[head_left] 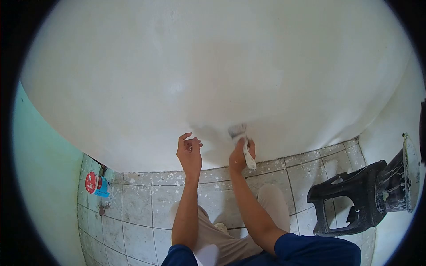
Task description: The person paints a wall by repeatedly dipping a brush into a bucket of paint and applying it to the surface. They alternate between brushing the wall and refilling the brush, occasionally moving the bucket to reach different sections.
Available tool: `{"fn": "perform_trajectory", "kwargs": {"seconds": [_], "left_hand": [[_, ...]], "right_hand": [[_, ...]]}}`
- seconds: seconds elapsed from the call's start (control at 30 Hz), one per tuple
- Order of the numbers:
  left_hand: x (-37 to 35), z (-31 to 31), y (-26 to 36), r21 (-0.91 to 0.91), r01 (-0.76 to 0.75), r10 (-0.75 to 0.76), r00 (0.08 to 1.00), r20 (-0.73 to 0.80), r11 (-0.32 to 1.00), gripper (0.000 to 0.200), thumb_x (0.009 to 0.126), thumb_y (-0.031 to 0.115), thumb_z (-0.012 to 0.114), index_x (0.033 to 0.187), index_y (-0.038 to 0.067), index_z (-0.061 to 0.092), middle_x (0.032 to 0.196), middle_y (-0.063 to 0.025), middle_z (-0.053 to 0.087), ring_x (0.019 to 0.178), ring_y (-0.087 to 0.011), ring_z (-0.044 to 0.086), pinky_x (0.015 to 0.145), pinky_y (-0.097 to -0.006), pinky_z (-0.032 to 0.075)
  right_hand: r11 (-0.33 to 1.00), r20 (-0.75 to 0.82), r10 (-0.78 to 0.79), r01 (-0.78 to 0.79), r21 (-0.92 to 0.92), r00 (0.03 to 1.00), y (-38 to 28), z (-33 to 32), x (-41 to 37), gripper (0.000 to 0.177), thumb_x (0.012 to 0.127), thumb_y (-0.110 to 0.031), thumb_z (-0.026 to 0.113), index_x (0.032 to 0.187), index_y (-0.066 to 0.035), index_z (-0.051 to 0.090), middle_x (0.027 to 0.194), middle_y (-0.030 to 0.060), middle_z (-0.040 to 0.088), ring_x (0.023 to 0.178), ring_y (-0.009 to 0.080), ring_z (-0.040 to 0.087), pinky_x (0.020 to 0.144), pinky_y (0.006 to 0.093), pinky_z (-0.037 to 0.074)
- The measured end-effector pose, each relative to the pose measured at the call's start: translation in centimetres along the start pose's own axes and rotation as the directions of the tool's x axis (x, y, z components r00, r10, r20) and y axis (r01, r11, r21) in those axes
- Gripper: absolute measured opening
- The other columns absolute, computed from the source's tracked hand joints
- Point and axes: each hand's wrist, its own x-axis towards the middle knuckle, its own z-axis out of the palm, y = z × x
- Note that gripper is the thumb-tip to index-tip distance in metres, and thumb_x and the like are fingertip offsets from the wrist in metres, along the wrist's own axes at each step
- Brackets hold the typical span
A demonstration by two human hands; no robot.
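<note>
My right hand (241, 155) is closed around the pale handle of a paintbrush (249, 158). The dark, paint-smeared bristles point up and lie at or very close to the white wall (213, 80); contact is hard to make out. To its left my left hand (189, 150) is raised near the wall, fingers loosely curled and apart, with nothing visible in it. Both hands are low on the wall, a little above the floor line.
A black plastic stool (348, 199) stands at the right, with a paint-streaked dark bucket (392, 184) on it. At the left, a blue tub with a red lid (92, 182) is on the paint-spattered tiled floor (133, 199). A greenish wall (42, 177) borders the left.
</note>
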Motion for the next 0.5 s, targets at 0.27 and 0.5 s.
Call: {"fn": "perform_trajectory", "kwargs": {"seconds": [0.27,0.5], "left_hand": [[-0.2,0.5,0.3,-0.055,0.002,-0.003,1.000,0.000,0.998,0.023,0.092,0.009,0.056,0.112,-0.001,0.054,0.078,-0.0103,0.064,0.072,-0.0166,0.065,0.066,-0.0278,0.051],[0.1,0.1,0.6,-0.037,0.026,-0.027,1.000,-0.013,0.999,0.024,0.092,0.010,0.056,0.114,0.000,0.053,0.081,-0.0110,0.064,0.073,-0.0165,0.065,0.067,-0.0279,0.051]], "right_hand": [[0.867,0.100,-0.075,0.015,0.498,0.992,-16.6,5.1,0.7,0.026,0.086,-0.013,0.065,0.105,0.004,0.058,0.092,0.0062,0.061,0.082,0.0135,0.057,0.070,0.0280,0.049],[0.951,0.054,-0.211,0.192,0.243,0.976,-11.1,5.9,0.3,0.026,0.088,-0.017,0.064,0.096,0.007,0.058,0.079,0.0061,0.060,0.074,0.0122,0.053,0.066,0.0269,0.045]]}}
